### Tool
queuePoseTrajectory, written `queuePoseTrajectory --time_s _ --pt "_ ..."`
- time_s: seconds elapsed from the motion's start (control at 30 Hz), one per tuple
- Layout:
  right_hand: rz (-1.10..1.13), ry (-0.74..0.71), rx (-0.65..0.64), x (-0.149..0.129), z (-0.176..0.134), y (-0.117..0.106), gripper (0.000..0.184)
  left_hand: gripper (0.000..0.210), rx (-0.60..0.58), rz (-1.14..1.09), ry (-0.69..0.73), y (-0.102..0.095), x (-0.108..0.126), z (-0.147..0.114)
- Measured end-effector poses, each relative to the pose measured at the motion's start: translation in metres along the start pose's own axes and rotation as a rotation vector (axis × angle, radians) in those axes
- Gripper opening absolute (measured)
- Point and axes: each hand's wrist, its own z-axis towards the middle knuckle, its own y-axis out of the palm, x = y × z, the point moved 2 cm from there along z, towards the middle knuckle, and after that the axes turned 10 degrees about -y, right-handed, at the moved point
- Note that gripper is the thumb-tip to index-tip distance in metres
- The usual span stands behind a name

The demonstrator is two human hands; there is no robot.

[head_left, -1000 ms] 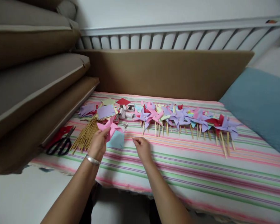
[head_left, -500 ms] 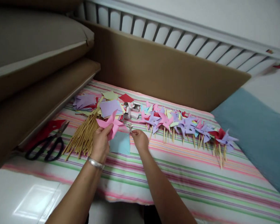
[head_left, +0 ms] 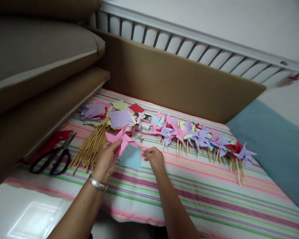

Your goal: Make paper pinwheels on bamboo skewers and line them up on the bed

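Observation:
A pink paper pinwheel is pinched at its centre by my left hand, above a light blue paper square. My right hand is closed in a pinch just right of that square; whatever sits between its fingertips is too small to make out. Between the hands and slightly beyond them lies a little heap of shiny metal pins. Left of my left hand, a bundle of thin wooden sticks is spread on the striped cloth.
Finished pinwheels on sticks lie in a row at the right. Stacked coloured paper squares and small opened boxes are farther back. Black-handled scissors rest at left beside red material. A brown board stands along the back.
My right hand has drawn back from the metal pins toward me, fingers pinched. My left hand still holds the pink pinwheel. The view has shifted slightly.

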Motion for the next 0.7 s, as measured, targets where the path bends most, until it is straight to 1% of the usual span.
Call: queuePoseTrajectory --time_s 0.1,0.23,0.37,0.5,0.6,0.7 --pt "0.103 0.038 -0.025 -0.003 -0.004 -0.001 0.018 0.023 0.004 0.045 -0.024 0.004 -0.007 0.0" --pt "0.2 0.056 -0.049 -0.015 0.0 -0.009 0.02 0.022 0.002 0.085 -0.042 0.015 -0.015 0.002" --pt "0.219 0.028 -0.015 -0.025 0.003 -0.025 0.016 0.021 -0.017 0.109 -0.077 0.03 -0.027 0.007" --pt "0.2 0.027 0.034 -0.028 0.0 -0.045 0.013 0.023 -0.033 0.125 -0.098 0.039 -0.044 0.014" --pt "0.22 -0.01 0.045 -0.033 -0.003 -0.056 0.013 0.023 -0.03 0.157 -0.113 0.044 -0.057 0.016" --pt "0.211 -0.087 -0.001 -0.042 -0.006 -0.062 0.01 0.022 -0.039 0.175 -0.12 0.049 -0.066 0.012"
